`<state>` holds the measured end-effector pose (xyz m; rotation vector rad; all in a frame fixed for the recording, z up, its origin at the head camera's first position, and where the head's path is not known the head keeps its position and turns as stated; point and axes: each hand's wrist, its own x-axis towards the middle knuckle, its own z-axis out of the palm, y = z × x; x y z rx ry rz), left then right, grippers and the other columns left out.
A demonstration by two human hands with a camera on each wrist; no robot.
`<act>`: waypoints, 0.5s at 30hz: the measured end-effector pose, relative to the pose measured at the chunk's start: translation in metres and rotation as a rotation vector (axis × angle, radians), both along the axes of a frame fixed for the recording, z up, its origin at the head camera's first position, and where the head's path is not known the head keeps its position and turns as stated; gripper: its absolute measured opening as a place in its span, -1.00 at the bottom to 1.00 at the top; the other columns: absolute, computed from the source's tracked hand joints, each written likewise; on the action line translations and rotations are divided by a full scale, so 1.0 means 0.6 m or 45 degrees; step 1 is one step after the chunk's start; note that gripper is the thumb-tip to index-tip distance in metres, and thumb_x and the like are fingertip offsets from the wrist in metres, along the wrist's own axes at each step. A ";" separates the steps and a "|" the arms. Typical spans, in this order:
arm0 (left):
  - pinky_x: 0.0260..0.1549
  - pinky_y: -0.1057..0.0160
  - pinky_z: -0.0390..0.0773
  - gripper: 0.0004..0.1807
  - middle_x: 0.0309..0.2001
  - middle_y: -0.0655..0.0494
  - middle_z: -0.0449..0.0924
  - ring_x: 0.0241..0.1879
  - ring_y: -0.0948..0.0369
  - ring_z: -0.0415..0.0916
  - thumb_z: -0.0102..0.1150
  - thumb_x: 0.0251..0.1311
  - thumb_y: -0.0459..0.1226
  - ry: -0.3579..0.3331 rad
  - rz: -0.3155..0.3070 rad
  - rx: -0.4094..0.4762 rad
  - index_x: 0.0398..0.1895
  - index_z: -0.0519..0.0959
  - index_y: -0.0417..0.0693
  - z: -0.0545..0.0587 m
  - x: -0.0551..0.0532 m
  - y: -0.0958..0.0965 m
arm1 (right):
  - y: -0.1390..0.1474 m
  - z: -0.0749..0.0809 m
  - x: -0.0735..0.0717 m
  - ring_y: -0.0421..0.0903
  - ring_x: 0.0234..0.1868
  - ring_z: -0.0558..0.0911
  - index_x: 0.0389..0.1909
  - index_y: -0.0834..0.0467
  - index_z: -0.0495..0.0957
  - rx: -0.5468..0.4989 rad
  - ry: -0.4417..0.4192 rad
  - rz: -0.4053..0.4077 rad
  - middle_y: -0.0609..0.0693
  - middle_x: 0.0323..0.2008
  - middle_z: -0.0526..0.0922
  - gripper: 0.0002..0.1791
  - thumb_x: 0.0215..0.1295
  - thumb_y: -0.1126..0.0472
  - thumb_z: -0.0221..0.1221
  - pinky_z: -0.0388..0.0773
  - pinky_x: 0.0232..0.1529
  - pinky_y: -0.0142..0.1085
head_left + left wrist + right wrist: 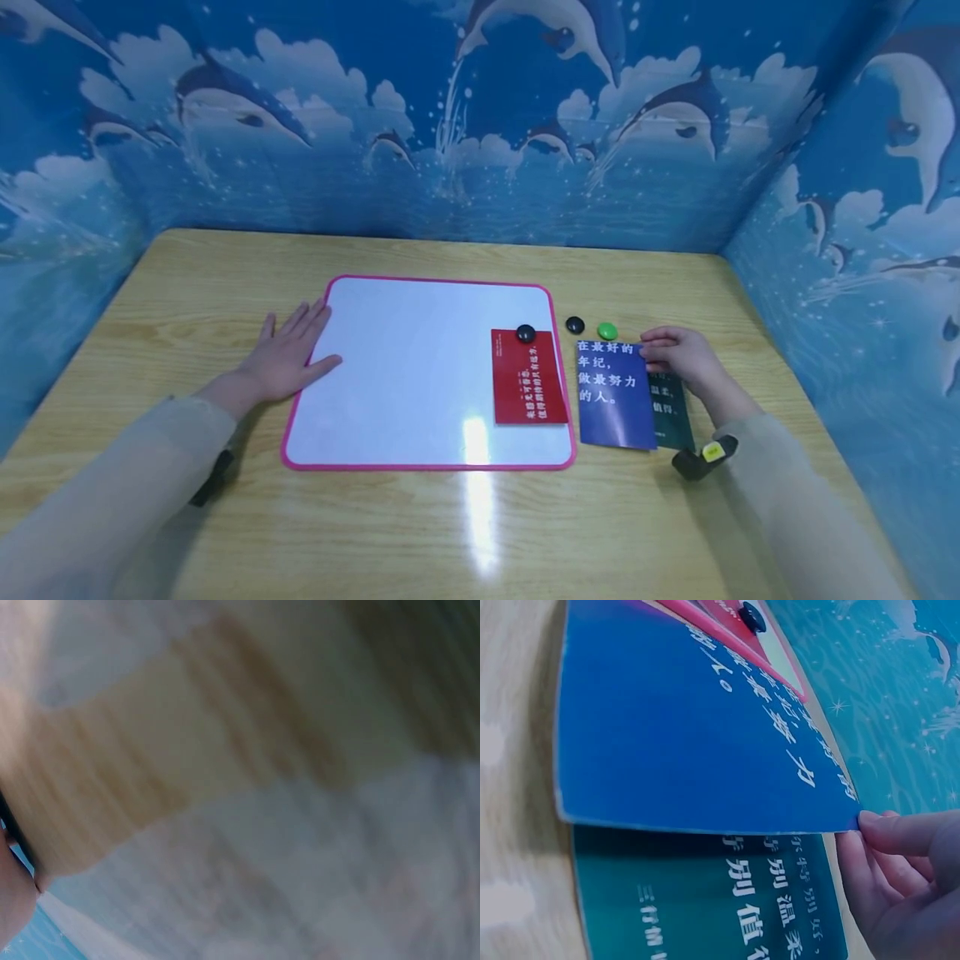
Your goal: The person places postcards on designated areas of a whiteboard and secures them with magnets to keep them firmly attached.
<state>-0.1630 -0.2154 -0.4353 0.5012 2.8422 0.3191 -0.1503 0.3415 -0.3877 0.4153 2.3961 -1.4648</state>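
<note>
Head view: forward, down. Wrist views: close. Head, right wrist share blue card (615,421).

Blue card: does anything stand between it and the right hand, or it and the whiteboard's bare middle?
Nothing visible separates the right hand from the blue card: it pinches a corner. Toward the bare middle of the whiteboard, the red card lies in the way, at the board's right side, with a black magnet on it.

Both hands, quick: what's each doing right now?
Left hand: open, resting at the left edge of the whiteboard.
Right hand: holding the blue card, pinched at a corner.
</note>
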 end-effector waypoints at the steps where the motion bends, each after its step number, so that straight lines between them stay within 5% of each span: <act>1: 0.28 -0.35 -0.50 -0.03 0.51 -0.12 -0.37 0.47 -0.14 -0.40 -0.29 0.25 0.29 0.001 -0.001 0.000 0.49 -0.30 -0.10 0.000 0.000 0.000 | 0.001 0.000 0.000 -0.39 -0.45 0.61 0.18 0.49 0.23 -0.026 -0.005 -0.008 -0.34 -0.51 0.57 -0.53 0.29 0.40 0.06 0.63 -0.32 -0.44; 15: 0.28 -0.35 -0.50 -0.03 0.51 -0.12 -0.37 0.48 -0.14 -0.40 -0.28 0.25 0.29 -0.001 0.001 0.011 0.49 -0.29 -0.10 0.002 0.001 0.000 | 0.023 0.003 -0.001 -0.36 -0.43 0.62 0.02 0.29 0.33 -0.339 -0.079 -0.115 -0.27 -0.48 0.60 -0.72 0.30 0.40 0.04 0.61 -0.32 -0.50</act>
